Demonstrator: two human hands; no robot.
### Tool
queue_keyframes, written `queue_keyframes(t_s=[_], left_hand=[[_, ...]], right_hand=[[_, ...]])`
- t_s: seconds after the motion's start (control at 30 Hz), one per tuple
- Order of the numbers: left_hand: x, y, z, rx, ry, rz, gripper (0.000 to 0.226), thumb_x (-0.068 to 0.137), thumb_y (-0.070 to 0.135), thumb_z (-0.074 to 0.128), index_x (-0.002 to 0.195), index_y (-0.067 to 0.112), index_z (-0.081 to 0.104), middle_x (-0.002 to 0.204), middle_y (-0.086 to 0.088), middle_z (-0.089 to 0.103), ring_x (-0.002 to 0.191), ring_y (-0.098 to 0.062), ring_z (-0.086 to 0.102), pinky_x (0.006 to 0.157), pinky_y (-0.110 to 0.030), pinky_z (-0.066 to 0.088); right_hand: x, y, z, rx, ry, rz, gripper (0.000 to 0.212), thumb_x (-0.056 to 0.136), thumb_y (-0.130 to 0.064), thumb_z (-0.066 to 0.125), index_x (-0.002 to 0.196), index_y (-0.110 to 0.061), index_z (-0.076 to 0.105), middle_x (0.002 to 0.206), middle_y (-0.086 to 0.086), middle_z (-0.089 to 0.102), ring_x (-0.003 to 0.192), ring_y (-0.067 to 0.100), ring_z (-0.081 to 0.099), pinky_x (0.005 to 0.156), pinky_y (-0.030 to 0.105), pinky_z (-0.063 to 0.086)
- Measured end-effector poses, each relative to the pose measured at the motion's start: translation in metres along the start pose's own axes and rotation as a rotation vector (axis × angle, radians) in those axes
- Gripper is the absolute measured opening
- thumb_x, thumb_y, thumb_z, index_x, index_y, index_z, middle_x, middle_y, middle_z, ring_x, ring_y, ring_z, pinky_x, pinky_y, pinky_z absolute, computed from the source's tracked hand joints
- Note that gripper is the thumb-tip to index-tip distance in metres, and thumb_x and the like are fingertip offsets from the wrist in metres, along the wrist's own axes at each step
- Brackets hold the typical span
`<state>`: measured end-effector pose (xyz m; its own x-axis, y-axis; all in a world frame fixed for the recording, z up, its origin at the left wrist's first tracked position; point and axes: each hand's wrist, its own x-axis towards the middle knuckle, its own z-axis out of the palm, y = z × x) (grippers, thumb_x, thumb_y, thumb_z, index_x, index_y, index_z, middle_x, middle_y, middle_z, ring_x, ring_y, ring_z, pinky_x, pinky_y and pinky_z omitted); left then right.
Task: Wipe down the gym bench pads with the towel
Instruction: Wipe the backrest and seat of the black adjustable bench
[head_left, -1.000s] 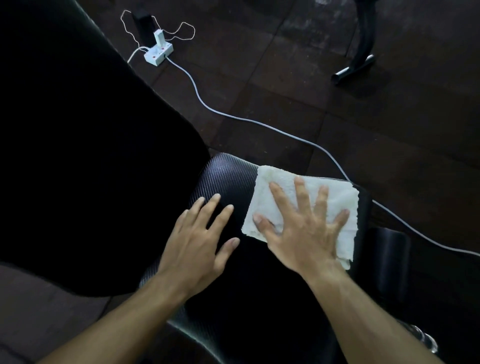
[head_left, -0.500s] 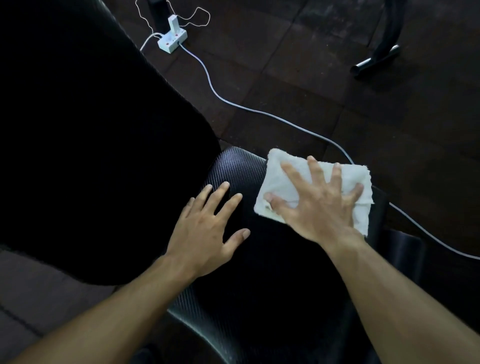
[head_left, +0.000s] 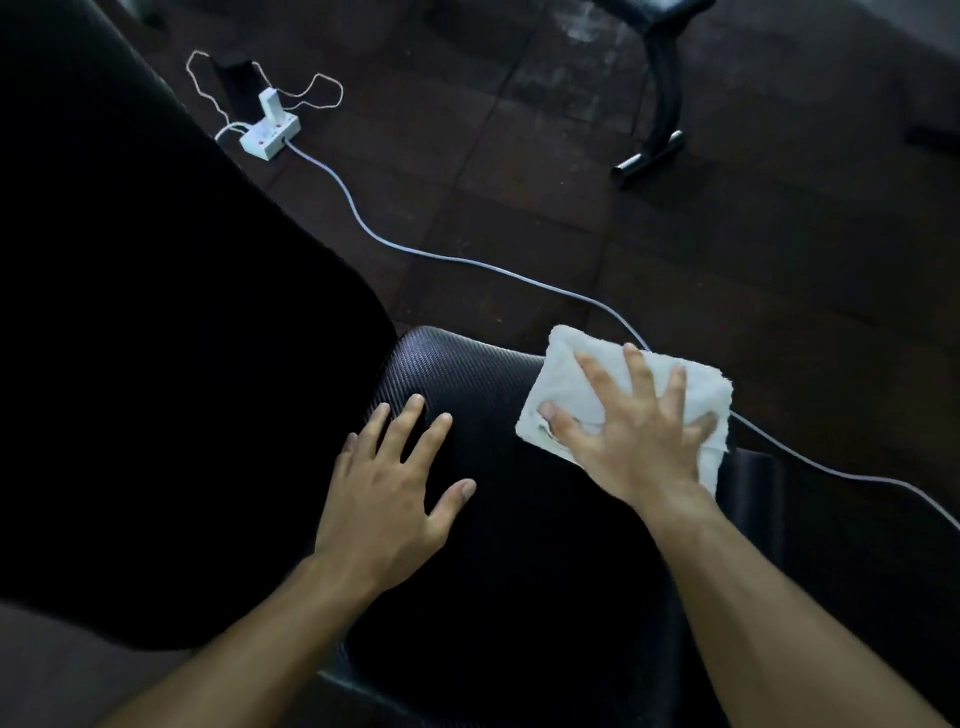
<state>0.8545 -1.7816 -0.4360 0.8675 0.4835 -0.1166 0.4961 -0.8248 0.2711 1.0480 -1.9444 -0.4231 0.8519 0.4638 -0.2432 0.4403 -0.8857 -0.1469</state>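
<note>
A black textured seat pad (head_left: 467, 374) fills the lower middle of the head view. Beside it on the left rises the larger black back pad (head_left: 182, 364), very dark. A folded white towel (head_left: 566, 364) lies on the seat pad's far right corner. My right hand (head_left: 634, 431) presses flat on the towel with fingers spread. My left hand (head_left: 395, 478) rests flat on the seat pad to the left of the towel, fingers straight, holding nothing.
A white power strip (head_left: 270, 135) with a plug lies on the dark tiled floor at the upper left. Its grey cable (head_left: 415, 249) runs across the floor past the seat pad's far edge. A black metal equipment leg (head_left: 660, 104) stands at the upper right.
My right hand has slid the towel to the right and farther out, to the seat pad's far right corner. My left hand stays flat on the pad.
</note>
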Motion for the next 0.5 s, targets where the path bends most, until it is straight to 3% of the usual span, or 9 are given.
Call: queue_keyframes(t_s=[0.13, 0.23, 0.33, 0.43, 0.5], left_hand=[[-0.002, -0.002, 0.003, 0.014, 0.022, 0.005, 0.075, 0.088, 0.071, 0.031, 0.148, 0.029, 0.042, 0.159, -0.003, 0.033, 0.146, -0.03, 0.029, 0.11, -0.054, 0.036], [-0.002, 0.0, 0.005, -0.002, 0.059, 0.016, 0.076, 0.085, 0.072, 0.031, 0.147, 0.03, 0.044, 0.159, -0.003, 0.034, 0.145, -0.031, 0.029, 0.112, -0.055, 0.034], [0.003, 0.0, 0.002, 0.012, 0.001, 0.027, 0.085, 0.078, 0.076, 0.023, 0.149, 0.032, 0.038, 0.161, -0.002, 0.027, 0.147, -0.03, 0.022, 0.116, -0.053, 0.027], [0.005, 0.001, -0.003, -0.011, 0.063, 0.026, 0.093, 0.071, 0.08, 0.017, 0.15, 0.035, 0.035, 0.162, 0.001, 0.024, 0.148, -0.027, 0.018, 0.118, -0.049, 0.023], [0.006, -0.001, 0.0, -0.002, 0.051, 0.054, 0.091, 0.073, 0.082, 0.025, 0.15, 0.035, 0.036, 0.162, 0.001, 0.026, 0.148, -0.026, 0.02, 0.119, -0.048, 0.023]], right_hand=[[-0.055, -0.006, 0.026, -0.041, 0.127, -0.025, 0.083, 0.078, -0.092, 0.024, 0.153, -0.057, 0.016, 0.169, -0.008, 0.012, 0.153, 0.044, 0.005, 0.105, 0.083, 0.017], [-0.028, 0.01, 0.015, -0.02, 0.098, -0.059, 0.089, 0.07, -0.099, 0.014, 0.151, -0.061, 0.013, 0.168, -0.014, 0.009, 0.153, 0.039, 0.006, 0.108, 0.081, 0.017], [0.016, 0.021, -0.004, 0.097, -0.001, 0.098, 0.09, 0.07, -0.099, 0.025, 0.15, -0.059, 0.019, 0.167, -0.015, 0.009, 0.154, 0.036, 0.0, 0.11, 0.079, 0.013], [0.018, 0.022, -0.004, 0.131, 0.092, 0.081, 0.084, 0.072, -0.097, 0.027, 0.147, -0.06, 0.021, 0.167, -0.015, 0.01, 0.153, 0.035, 0.001, 0.11, 0.077, 0.016], [-0.006, 0.022, 0.006, 0.148, 0.101, 0.076, 0.08, 0.074, -0.096, 0.028, 0.146, -0.063, 0.018, 0.166, -0.016, 0.008, 0.153, 0.035, 0.002, 0.112, 0.075, 0.017]])
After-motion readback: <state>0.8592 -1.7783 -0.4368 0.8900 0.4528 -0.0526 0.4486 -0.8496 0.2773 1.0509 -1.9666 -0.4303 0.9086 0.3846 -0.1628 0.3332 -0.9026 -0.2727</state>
